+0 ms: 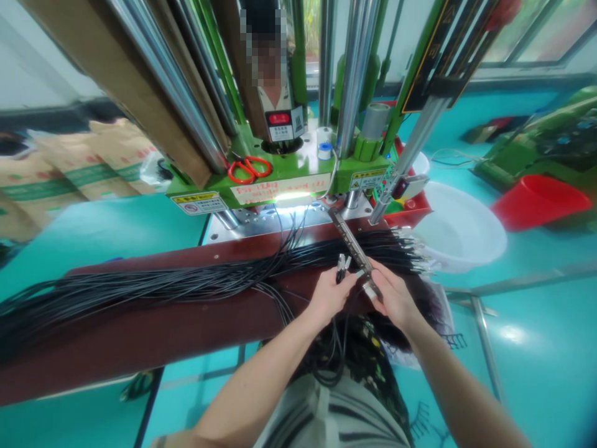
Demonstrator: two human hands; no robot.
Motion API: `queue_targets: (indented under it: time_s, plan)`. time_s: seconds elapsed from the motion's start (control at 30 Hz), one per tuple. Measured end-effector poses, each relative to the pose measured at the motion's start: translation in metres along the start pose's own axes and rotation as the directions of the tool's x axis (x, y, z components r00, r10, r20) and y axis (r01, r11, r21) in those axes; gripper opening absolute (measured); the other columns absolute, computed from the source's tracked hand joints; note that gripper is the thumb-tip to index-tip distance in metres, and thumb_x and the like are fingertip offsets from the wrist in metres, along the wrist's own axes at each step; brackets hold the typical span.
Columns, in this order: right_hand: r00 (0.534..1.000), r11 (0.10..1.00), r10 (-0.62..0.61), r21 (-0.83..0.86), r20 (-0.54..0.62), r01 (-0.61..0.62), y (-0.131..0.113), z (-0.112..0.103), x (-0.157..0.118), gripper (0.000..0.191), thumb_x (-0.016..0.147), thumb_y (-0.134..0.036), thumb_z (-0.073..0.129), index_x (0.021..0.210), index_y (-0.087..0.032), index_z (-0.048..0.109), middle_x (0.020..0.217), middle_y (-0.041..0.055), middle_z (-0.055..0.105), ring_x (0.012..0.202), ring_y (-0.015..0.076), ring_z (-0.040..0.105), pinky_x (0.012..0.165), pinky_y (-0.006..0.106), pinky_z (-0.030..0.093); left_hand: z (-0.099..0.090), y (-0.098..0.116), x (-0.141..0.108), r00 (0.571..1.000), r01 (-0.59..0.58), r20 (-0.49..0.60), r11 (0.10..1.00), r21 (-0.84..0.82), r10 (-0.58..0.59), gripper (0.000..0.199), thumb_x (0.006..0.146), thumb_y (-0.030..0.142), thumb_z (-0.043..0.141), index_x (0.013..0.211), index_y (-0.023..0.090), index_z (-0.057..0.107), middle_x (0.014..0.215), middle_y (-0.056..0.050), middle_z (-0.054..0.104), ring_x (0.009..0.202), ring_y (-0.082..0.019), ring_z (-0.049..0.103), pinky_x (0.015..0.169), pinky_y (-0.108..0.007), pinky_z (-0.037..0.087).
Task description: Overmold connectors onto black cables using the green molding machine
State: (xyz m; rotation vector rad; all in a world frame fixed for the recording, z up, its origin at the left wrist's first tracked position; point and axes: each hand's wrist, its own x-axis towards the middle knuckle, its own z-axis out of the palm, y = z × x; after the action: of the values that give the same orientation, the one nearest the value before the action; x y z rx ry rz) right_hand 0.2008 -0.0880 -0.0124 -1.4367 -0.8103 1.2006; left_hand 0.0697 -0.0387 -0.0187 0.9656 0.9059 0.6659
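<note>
A thick bundle of black cables (140, 289) lies along the dark red desk (116, 342), running from the far left toward the white basin (459, 233) on the right, with red scissors (249, 168) resting on the green machine (289, 174) behind it. Near the middle, the left hand (326, 297) is closed, its fingertips pinching a few cable ends (342, 266) just above the bundle. Touching it, the right hand (394, 295) is closed around the near end of a long metal bar (349, 239) that slants up toward the machine.
</note>
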Motion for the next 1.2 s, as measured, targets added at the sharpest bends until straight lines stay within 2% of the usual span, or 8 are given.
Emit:
queue_targets:
  time_s: [0.13, 0.33, 0.5, 0.6, 0.73, 0.87, 1.03, 1.2]
  plan:
    - [1.000, 0.999, -0.007, -0.049, 0.025, 0.008, 0.000, -0.001, -0.001, 0.056, 0.080, -0.048, 0.052, 0.127, -0.018, 0.048, 0.049, -0.0047, 0.046, 0.031, 0.0052, 0.031, 0.027, 0.017, 0.023, -0.001, 0.001, 0.000, 1.000, 0.008, 0.003, 1.000, 0.009, -0.008, 0.036, 0.066, 0.047, 0.064, 0.064, 0.018, 0.043, 0.041, 0.010, 0.034, 0.030, -0.001, 0.024, 0.031, -0.015, 0.017]
    - [0.993, 0.963, -0.100, -0.244, 0.065, 0.113, -0.003, 0.002, -0.006, 0.053, 0.081, -0.048, 0.050, 0.126, -0.021, 0.050, 0.066, 0.0008, 0.055, 0.046, 0.0081, 0.042, 0.037, 0.019, 0.036, -0.003, 0.000, -0.003, 1.000, -0.010, 0.009, 1.000, -0.008, 0.010, 0.038, 0.065, 0.049, 0.064, 0.064, 0.018, 0.041, 0.039, 0.010, 0.032, 0.028, -0.002, 0.025, 0.029, -0.016, 0.016]
    - [0.999, 0.997, 0.033, -0.070, -0.021, -0.034, -0.001, 0.003, -0.004, 0.054, 0.076, -0.048, 0.056, 0.122, -0.021, 0.053, 0.059, -0.0018, 0.050, 0.037, 0.0050, 0.033, 0.029, 0.016, 0.025, -0.005, 0.003, -0.001, 0.985, -0.128, -0.126, 0.988, -0.091, 0.116, 0.038, 0.072, 0.055, 0.054, 0.071, 0.017, 0.046, 0.045, 0.009, 0.034, 0.033, -0.003, 0.030, 0.031, -0.015, 0.022]
    - [0.996, 0.997, 0.068, 0.028, -0.061, -0.066, 0.002, 0.000, 0.000, 0.050, 0.074, -0.047, 0.060, 0.119, -0.024, 0.055, 0.059, -0.0030, 0.048, 0.039, 0.0042, 0.033, 0.030, 0.014, 0.024, -0.008, 0.007, -0.001, 0.981, -0.120, -0.177, 0.965, -0.234, 0.079, 0.037, 0.074, 0.056, 0.051, 0.074, 0.021, 0.040, 0.046, 0.011, 0.026, 0.032, -0.002, 0.022, 0.030, -0.014, 0.016]
    - [0.995, 0.993, 0.094, 0.079, -0.024, -0.092, 0.003, -0.003, 0.003, 0.048, 0.075, -0.046, 0.061, 0.117, -0.025, 0.056, 0.060, -0.0029, 0.049, 0.041, 0.0043, 0.036, 0.032, 0.013, 0.026, -0.009, 0.009, -0.003, 0.999, -0.025, -0.040, 0.984, -0.175, 0.019, 0.035, 0.073, 0.050, 0.057, 0.071, 0.020, 0.039, 0.046, 0.011, 0.031, 0.031, -0.002, 0.020, 0.029, -0.014, 0.013]
    - [0.997, 0.998, 0.056, 0.019, 0.051, -0.057, 0.001, -0.004, 0.002, 0.051, 0.075, -0.045, 0.060, 0.120, -0.021, 0.055, 0.053, -0.0034, 0.048, 0.036, 0.0043, 0.033, 0.028, 0.014, 0.021, -0.009, 0.009, -0.003, 0.997, 0.061, 0.058, 0.992, -0.110, -0.055, 0.033, 0.070, 0.045, 0.062, 0.065, 0.017, 0.045, 0.041, 0.010, 0.028, 0.031, -0.001, 0.019, 0.029, -0.014, 0.012]
    - [0.996, 0.997, 0.031, -0.078, 0.081, -0.025, -0.002, -0.005, 0.001, 0.056, 0.077, -0.046, 0.055, 0.124, -0.015, 0.051, 0.047, -0.0042, 0.045, 0.034, 0.0054, 0.031, 0.027, 0.016, 0.020, -0.010, 0.011, -0.002, 0.993, 0.101, 0.072, 0.990, -0.100, -0.094, 0.031, 0.070, 0.044, 0.061, 0.063, 0.017, 0.047, 0.039, 0.011, 0.027, 0.031, -0.002, 0.018, 0.029, -0.015, 0.012]
    - [0.981, 0.950, -0.062, -0.289, 0.182, 0.113, 0.003, -0.007, 0.001, 0.054, 0.082, -0.047, 0.050, 0.128, -0.019, 0.048, 0.065, 0.0015, 0.056, 0.044, 0.0073, 0.039, 0.034, 0.018, 0.032, -0.013, 0.010, -0.004, 0.996, 0.090, 0.024, 0.995, -0.049, -0.089, 0.030, 0.071, 0.042, 0.059, 0.062, 0.017, 0.046, 0.038, 0.011, 0.028, 0.030, -0.002, 0.019, 0.029, -0.015, 0.014]
